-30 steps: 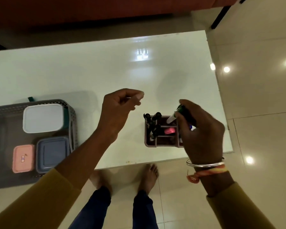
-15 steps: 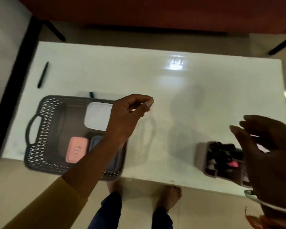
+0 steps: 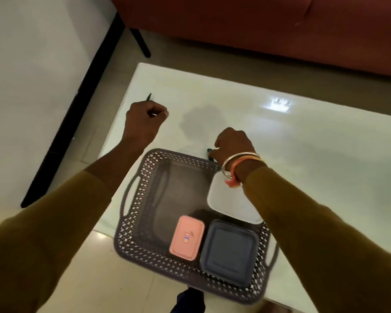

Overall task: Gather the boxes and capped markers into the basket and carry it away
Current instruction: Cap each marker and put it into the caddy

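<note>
**Teal marker pinched just past the basket**

The right hand [image 3: 233, 143] is seen curled down over a teal marker [image 3: 209, 152], which is pinched at the thumb with only its end showing on that side. The left hand [image 3: 145, 119] is held in a loose fist, with a small glinting item [image 3: 154, 114] nipped at the fingertips; what it is cannot be told. A black pen [image 3: 149, 97] lies just beyond those knuckles, apart from them.

Under the right wrist the basket [image 3: 133, 222] is parked on the table [image 3: 303, 154]. The white box [image 3: 233, 199], pink box [image 3: 186, 238] and blue box [image 3: 229, 251] are already inside, crowded toward the right arm's side.

The markers are judged light, slim and slick, and likely to roll on this glossy top, so a mid-barrel pinch is favoured. The basket is judged light and fairly stiff but lopsidedly loaded. It is best lifted level by both end handles [image 3: 123, 204], or the smooth boxes may slide.
</note>
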